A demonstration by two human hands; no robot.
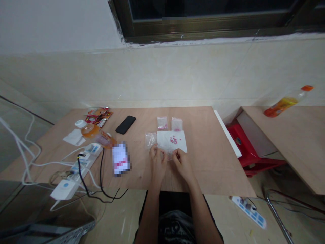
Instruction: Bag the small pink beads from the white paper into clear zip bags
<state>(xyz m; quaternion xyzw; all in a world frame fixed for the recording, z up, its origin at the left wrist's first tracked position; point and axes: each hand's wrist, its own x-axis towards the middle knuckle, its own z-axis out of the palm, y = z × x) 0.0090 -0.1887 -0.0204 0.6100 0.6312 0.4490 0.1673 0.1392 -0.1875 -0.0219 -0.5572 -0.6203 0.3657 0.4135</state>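
Note:
A white sheet of paper (166, 137) lies on the table with several small pink pieces (174, 139) scattered on its right half. At its near edge, a small clear plastic bag (170, 155) shows faintly between my two hands. My left hand (158, 161) has its fingers bent at the paper's lower left corner, thumb side closed on the bag's edge. Curled in a pinch, my right hand (181, 164) holds the bag's other side; its fingertips are partly hidden. Another clear bag (150, 139) lies flat left of the paper. Beyond it are two filled zip bags, left (162, 123) and right (177, 124).
To the left are a black phone (126, 124), a lit phone (121, 159), an orange drink bottle (96, 135), snack packets (98, 116), tissue (74, 137) and a power strip (76, 171) with cables. A red stool (243, 145) stands between this table and another table (299, 135).

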